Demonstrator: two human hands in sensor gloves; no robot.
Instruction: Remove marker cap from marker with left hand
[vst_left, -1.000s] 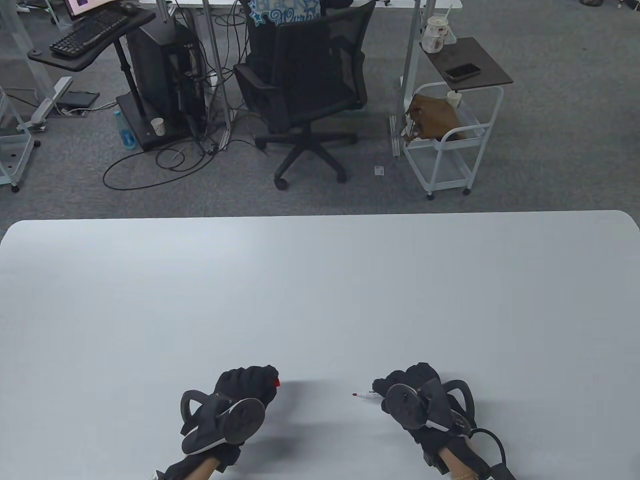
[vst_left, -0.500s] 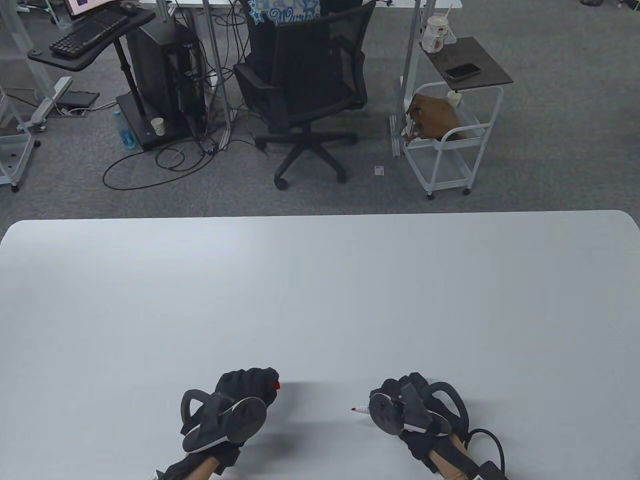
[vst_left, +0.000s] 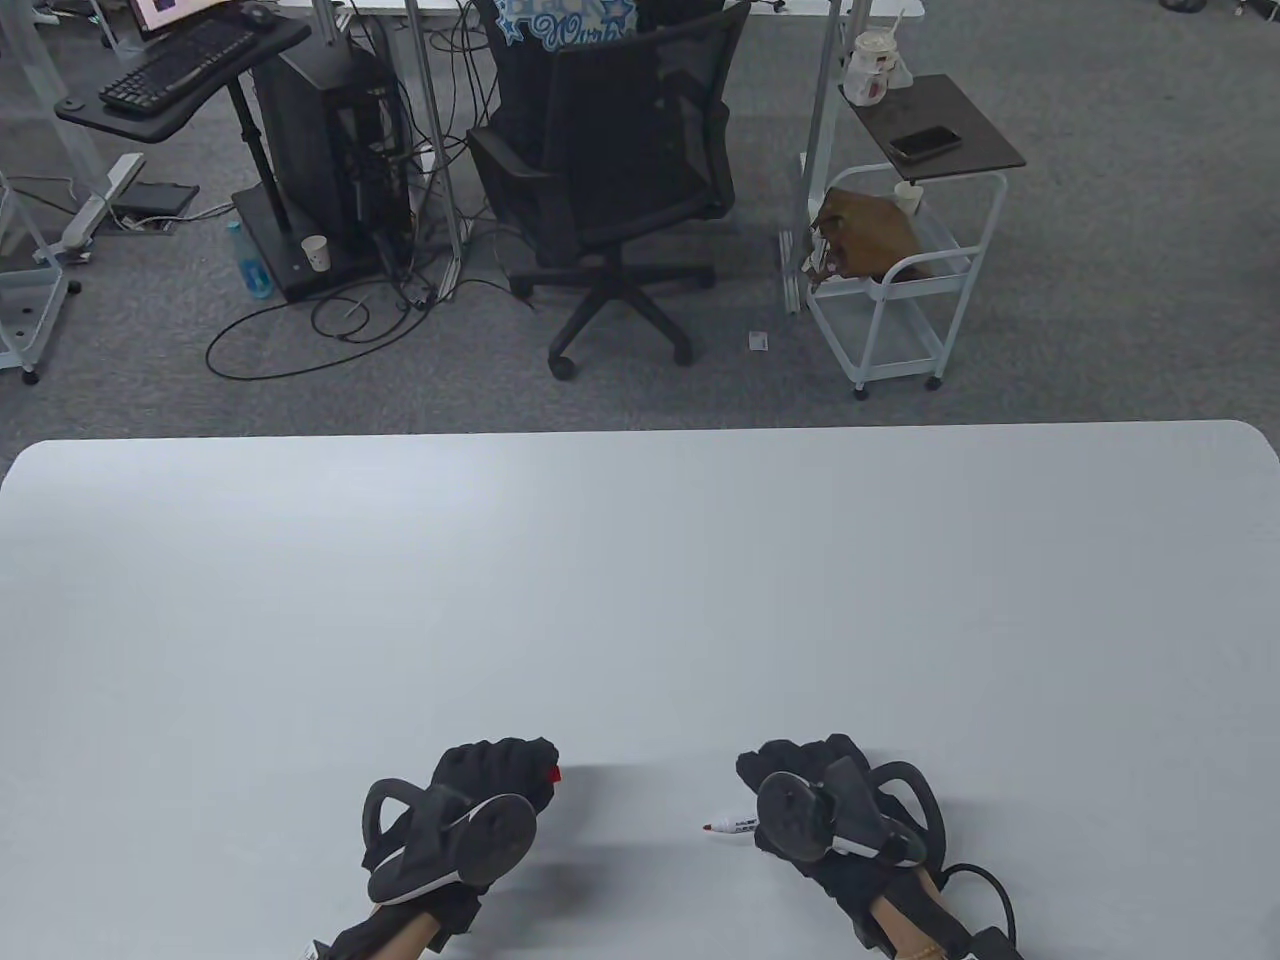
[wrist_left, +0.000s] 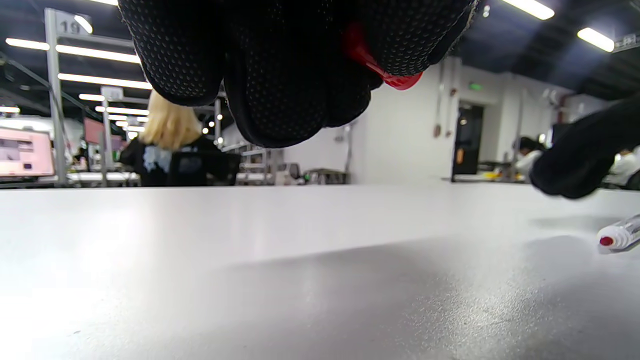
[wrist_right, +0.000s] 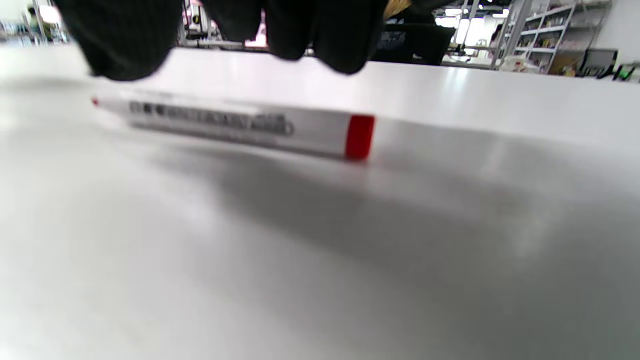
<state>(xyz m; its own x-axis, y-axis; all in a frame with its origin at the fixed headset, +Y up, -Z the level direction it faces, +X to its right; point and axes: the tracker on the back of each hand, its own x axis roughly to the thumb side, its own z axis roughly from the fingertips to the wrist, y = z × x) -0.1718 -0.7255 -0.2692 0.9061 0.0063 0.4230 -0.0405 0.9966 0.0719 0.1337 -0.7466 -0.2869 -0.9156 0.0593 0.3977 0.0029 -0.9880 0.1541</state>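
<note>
The white marker (vst_left: 730, 826) lies uncapped on the table, its red tip pointing left. In the right wrist view the marker (wrist_right: 240, 125) rests flat on the table, with a red band at its right end. My right hand (vst_left: 790, 775) hovers just above it, and its fingers (wrist_right: 310, 35) are lifted off the barrel. My left hand (vst_left: 515, 768) is curled around the red cap (vst_left: 553, 772), which sticks out between its fingers (wrist_left: 280, 75) as a red edge (wrist_left: 387, 75). The marker tip also shows in the left wrist view (wrist_left: 616, 238).
The white table (vst_left: 640, 600) stretches wide beyond both hands. An office chair (vst_left: 610, 170) and a white cart (vst_left: 900, 270) stand on the floor past its far edge.
My right hand brought the marker down toward the near edge, laid it on the table and let go of it. My left hand stayed in place with the cap.
</note>
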